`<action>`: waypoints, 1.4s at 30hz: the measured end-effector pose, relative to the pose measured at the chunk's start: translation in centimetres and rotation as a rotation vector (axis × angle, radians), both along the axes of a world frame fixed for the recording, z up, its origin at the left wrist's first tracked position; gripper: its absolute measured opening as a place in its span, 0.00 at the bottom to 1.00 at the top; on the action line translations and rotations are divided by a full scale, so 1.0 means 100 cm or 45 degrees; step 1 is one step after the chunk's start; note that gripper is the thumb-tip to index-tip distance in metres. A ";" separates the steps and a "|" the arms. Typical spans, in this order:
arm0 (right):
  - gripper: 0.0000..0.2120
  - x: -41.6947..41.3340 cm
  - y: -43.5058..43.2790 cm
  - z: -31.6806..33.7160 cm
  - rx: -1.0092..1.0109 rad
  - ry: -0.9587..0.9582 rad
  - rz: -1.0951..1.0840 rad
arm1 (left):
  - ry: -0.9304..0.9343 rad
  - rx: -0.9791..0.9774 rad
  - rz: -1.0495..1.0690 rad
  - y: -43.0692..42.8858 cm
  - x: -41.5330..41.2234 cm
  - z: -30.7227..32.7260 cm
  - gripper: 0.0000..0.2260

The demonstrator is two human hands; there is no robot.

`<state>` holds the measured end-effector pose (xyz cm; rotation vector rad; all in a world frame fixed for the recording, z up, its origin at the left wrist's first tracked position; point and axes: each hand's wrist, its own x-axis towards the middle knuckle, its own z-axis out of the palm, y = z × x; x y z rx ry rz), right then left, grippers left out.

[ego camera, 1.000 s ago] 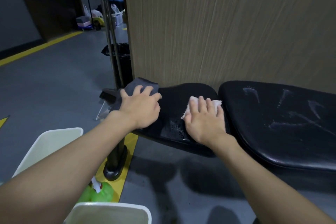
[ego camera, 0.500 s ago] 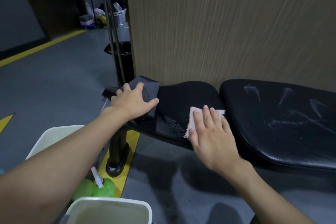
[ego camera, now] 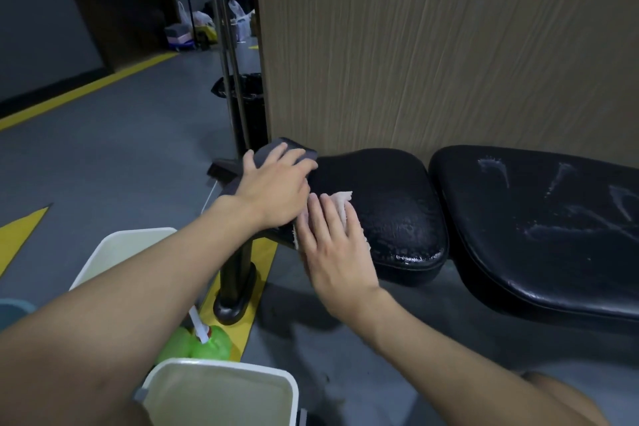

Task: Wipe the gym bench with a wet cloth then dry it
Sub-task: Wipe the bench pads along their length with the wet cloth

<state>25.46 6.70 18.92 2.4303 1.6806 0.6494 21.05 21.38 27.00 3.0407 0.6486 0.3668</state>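
Cloth (ego camera: 340,200) under right hand (ego camera: 332,245) slid left, now beside left hand (ego camera: 276,190)

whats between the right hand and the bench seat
A white cloth. It lies flat under the fingers of the right hand, pressed onto the near left end of the black seat pad. This shows in the head view.

The left hand (ego camera: 273,190) rests on the far cloth (ego camera: 297,152) at 9 o'clock on the seat pad (ego camera: 390,204). At that hand's 5 o'clock, the right hand (ego camera: 332,252) presses the near cloth (ego camera: 340,199). The back pad (ego camera: 539,235) lies just beside the seat pad at 3 o'clock.
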 end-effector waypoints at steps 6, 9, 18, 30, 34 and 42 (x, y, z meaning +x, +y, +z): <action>0.33 0.011 -0.045 -0.016 0.044 -0.112 0.057 | 0.010 -0.026 -0.192 -0.020 0.004 0.007 0.19; 0.33 0.016 -0.077 -0.021 0.161 -0.065 -0.030 | 0.100 -0.088 -0.232 -0.030 0.015 0.004 0.19; 0.32 0.040 -0.089 0.003 0.496 0.486 -0.605 | 0.334 0.040 -0.127 -0.050 0.038 -0.012 0.22; 0.34 0.145 -0.004 0.048 0.136 0.718 -0.727 | 0.512 0.023 0.223 -0.022 0.036 -0.001 0.34; 0.29 0.190 0.025 0.054 0.106 0.838 -0.672 | 0.518 0.026 0.198 -0.019 0.037 -0.003 0.35; 0.30 0.231 0.090 0.076 -0.193 0.975 -0.600 | 0.512 0.058 0.178 -0.017 0.038 -0.013 0.34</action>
